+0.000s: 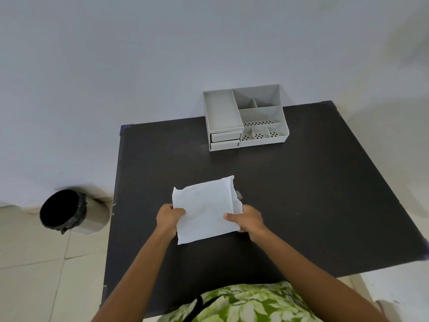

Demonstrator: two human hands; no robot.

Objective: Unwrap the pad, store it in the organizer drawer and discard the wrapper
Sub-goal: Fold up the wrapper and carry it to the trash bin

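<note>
A white square wrapped pad (205, 209) is held just above the dark table (313, 194), near its front middle. My left hand (169, 218) grips its left edge, thumb on top. My right hand (248, 220) grips its right edge, where the wrapper looks torn and ragged. At the table's far edge a grey organizer (246, 117) stands against the wall, with two small drawers (224, 140) stacked at its front left, both pushed in. Whether the pad is inside the wrapper cannot be seen.
A round bin (69, 211) with a black liner stands on the tiled floor left of the table. The organizer's top has several open compartments. A white wall rises behind the table. My green patterned clothing shows at the bottom edge.
</note>
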